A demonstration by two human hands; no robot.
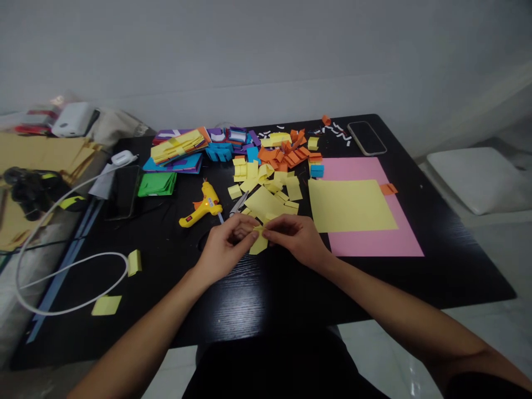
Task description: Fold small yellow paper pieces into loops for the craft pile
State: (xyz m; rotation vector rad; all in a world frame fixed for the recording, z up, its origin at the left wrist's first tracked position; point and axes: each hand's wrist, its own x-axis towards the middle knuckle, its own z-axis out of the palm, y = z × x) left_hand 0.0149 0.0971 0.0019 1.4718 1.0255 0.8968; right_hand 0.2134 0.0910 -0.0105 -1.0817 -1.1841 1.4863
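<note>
Near the table's front middle, a small piece of yellow paper (258, 245) is pinched between my two hands. My left hand (228, 241) grips its left side with thumb and fingers. On the other side, my right hand (297, 237) pinches its upper right edge; the fingertips of both hands almost meet. Just beyond them lies a pile of cut and folded yellow paper pieces (266, 204). Partly covered by that pile are scissors (238, 205). A yellow glue gun (202, 206) rests on its side left of the scissors.
Right of my hands, a yellow sheet (353, 205) overlaps a pink sheet (374, 244). Folded orange pieces (286, 155) are heaped at the back, with a phone (367, 138) at back right. Green paper (157, 184) and a looped white cable (124, 266) lie to the left.
</note>
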